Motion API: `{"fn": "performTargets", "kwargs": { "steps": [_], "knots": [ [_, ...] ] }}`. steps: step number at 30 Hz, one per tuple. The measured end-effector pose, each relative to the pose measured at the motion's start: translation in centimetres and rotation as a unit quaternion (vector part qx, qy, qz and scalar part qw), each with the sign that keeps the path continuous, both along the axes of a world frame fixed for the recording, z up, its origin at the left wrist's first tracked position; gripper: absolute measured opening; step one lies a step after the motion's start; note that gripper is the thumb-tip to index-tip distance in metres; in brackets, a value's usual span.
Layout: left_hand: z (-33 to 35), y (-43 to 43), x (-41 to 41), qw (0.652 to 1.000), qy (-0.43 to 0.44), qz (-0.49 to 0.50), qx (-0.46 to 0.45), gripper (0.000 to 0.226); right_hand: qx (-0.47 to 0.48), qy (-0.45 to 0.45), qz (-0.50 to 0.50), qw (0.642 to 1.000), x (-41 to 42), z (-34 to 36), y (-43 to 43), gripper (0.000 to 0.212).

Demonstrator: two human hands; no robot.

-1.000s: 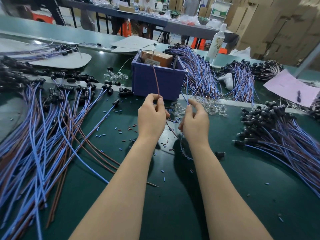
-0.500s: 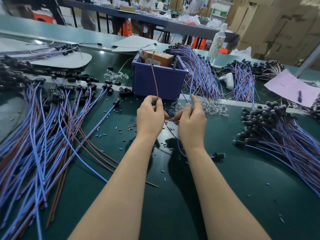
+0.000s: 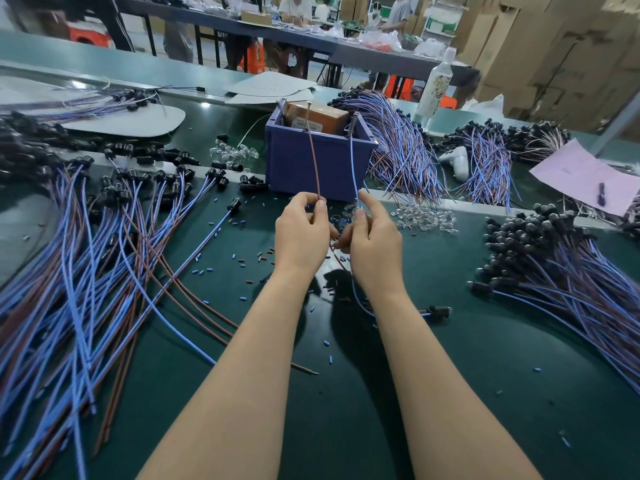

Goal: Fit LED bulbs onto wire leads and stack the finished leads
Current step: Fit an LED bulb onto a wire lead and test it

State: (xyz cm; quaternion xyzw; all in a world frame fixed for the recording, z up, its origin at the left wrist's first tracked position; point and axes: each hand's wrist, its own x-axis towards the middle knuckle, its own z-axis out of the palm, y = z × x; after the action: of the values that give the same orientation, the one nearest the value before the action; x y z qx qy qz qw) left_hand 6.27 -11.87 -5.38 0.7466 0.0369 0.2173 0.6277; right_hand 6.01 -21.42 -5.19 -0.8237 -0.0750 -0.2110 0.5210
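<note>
My left hand [image 3: 300,233] pinches a brown wire [image 3: 313,157] that rises in front of the purple bin [image 3: 294,168]. My right hand [image 3: 372,242] pinches a blue wire [image 3: 353,164] beside it. Both wires run down under my hands to a black socket [image 3: 439,311] lying on the green table. My fingertips nearly touch above a small heap of clear LED bulbs [image 3: 424,216]. A pile of leads with black sockets [image 3: 540,247] lies to the right. Loose brown and blue leads [image 3: 86,271] spread over the left side.
The bin holds a brown cardboard box [image 3: 317,117]. More clear bulbs [image 3: 233,154] lie left of it. Small blue and brown sleeve bits [image 3: 239,261] dot the green table [image 3: 485,375]. A pink sheet [image 3: 585,178] and a bottle [image 3: 434,88] are at the right rear. People stand at a far bench.
My hands have drawn closer together and shifted slightly towards the bin. The blue wire now stands up from my right fingers beside the brown one.
</note>
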Motion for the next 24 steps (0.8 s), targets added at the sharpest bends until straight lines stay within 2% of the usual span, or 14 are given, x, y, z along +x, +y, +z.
{"fn": "performTargets", "kwargs": {
  "steps": [9, 24],
  "knots": [
    [-0.09, 0.17, 0.25, 1.0, 0.017, -0.009, -0.02, 0.01, -0.004, 0.001, -0.006, 1.0, 0.21, -0.12, 0.07, 0.036],
    [0.0, -0.2, -0.03, 1.0, 0.003, 0.001, 0.01, 0.009, -0.012, -0.002, -0.013, 1.0, 0.65, -0.36, -0.01, 0.035]
  ]
}}
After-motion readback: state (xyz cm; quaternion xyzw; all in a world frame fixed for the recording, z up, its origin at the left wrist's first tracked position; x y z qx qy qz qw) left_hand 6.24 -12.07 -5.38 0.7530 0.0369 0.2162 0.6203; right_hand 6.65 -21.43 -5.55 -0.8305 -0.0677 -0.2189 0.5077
